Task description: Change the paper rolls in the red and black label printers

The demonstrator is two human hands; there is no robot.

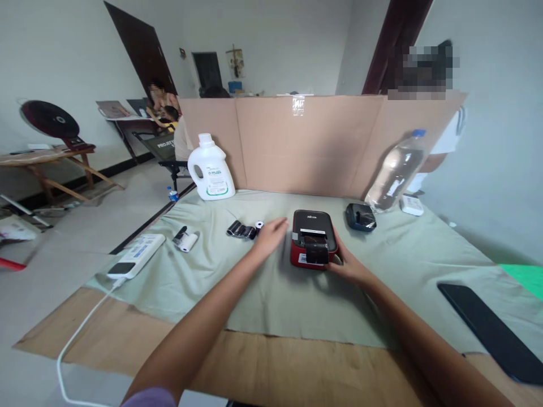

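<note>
Presumably for steadiness, the right hand [350,264] clamped the red-black device [314,223] in from the near edge of the bench [305,359] — the left hand [270,235] hung empty, grip apart.

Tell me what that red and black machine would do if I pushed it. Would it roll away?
Probably not: the red and black machine looks boxy, so it would likely slide instead of roll. Its wide, squat shape suggests it wouldn't tip easily. The dark strip at its front looks thin, so it might bend.
</note>
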